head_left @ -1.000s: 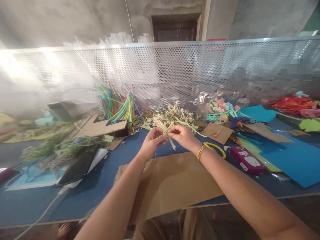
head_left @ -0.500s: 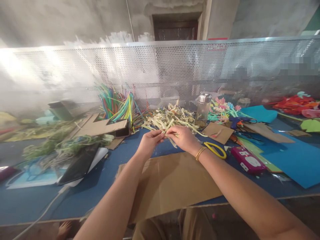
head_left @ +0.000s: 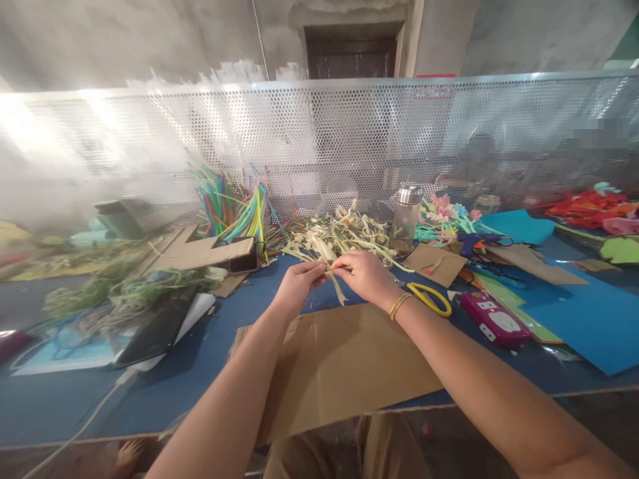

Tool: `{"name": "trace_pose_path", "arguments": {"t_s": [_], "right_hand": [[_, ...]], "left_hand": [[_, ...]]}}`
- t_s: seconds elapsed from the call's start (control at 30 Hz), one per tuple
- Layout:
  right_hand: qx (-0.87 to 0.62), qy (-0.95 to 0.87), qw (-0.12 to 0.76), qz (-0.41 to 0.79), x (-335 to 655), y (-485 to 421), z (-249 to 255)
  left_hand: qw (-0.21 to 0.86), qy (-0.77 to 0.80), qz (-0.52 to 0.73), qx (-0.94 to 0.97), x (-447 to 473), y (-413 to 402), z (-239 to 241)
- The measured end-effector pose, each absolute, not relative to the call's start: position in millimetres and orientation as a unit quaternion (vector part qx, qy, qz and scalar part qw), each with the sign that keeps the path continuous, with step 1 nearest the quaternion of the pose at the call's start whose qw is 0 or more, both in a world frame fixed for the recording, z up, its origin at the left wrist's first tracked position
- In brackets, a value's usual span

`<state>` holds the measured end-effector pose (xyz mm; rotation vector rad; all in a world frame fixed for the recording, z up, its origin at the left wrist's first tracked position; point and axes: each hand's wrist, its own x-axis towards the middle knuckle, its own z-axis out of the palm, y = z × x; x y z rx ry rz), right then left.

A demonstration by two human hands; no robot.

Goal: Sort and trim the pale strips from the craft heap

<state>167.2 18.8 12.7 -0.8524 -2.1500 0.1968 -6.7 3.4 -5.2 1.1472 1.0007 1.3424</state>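
My left hand (head_left: pixel 298 285) and my right hand (head_left: pixel 367 275) meet over the blue table, both pinched on a pale yellow-green leaf strip (head_left: pixel 335 283) that hangs down between them. Just behind lies a heap of the same pale strips (head_left: pixel 344 237). A gold bracelet (head_left: pixel 399 305) circles my right wrist. Under my forearms lies a brown cardboard sheet (head_left: pixel 344 362).
Yellow-handled scissors (head_left: pixel 430 299) lie right of my right hand, then a pink device (head_left: pixel 492 319). A metal-capped jar (head_left: pixel 406 213), coloured straws (head_left: pixel 234 209), cardboard pieces (head_left: pixel 204 252), a dark tablet (head_left: pixel 157 327), blue foam sheets (head_left: pixel 592 319) and a perforated metal screen (head_left: pixel 319 143) surround the spot.
Both hands dropped slightly toward the table and the strip now hangs more steeply between them. The view shifted a little.
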Motion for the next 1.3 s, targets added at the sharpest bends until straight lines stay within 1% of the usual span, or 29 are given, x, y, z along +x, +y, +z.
{"name": "trace_pose_path", "arguments": {"t_s": [0.13, 0.27, 0.43, 0.6, 0.73, 0.83, 0.93, 1.07, 1.13, 1.23, 1.3], "right_hand": [[-0.348, -0.842, 0.404, 0.087, 167, 17, 13], [-0.311, -0.854, 0.41, 0.076, 166, 18, 11], [-0.263, -0.886, 0.382, 0.023, 165, 25, 7], [-0.276, -0.894, 0.352, -0.04, 165, 24, 8], [-0.31, -0.879, 0.355, -0.065, 162, 16, 9], [-0.353, -0.849, 0.392, -0.039, 157, 14, 4], [-0.403, -0.806, 0.432, 0.027, 152, 17, -5], [-0.449, -0.766, 0.447, 0.11, 150, 22, -13], [-0.463, -0.758, 0.452, 0.083, 151, 20, -12], [-0.464, -0.746, 0.478, -0.03, 156, 14, -5], [-0.445, -0.756, 0.474, -0.079, 159, 12, 0]], "left_hand": [[0.526, 0.422, 0.551, 0.492, -6, 1, -2], [0.533, 0.419, 0.564, 0.472, -8, 2, -1], [0.537, 0.427, 0.578, 0.441, -9, 2, 0], [0.54, 0.414, 0.594, 0.429, -8, 2, -1], [0.53, 0.397, 0.601, 0.447, -6, 2, -2], [0.503, 0.397, 0.591, 0.489, -6, 2, -2], [0.45, 0.412, 0.573, 0.547, -6, 4, -3], [0.371, 0.441, 0.557, 0.599, -6, 6, -6], [0.344, 0.443, 0.555, 0.614, -6, 8, -6], [0.324, 0.452, 0.541, 0.631, -8, 7, -6], [0.323, 0.447, 0.526, 0.648, -9, 6, -5]]}}
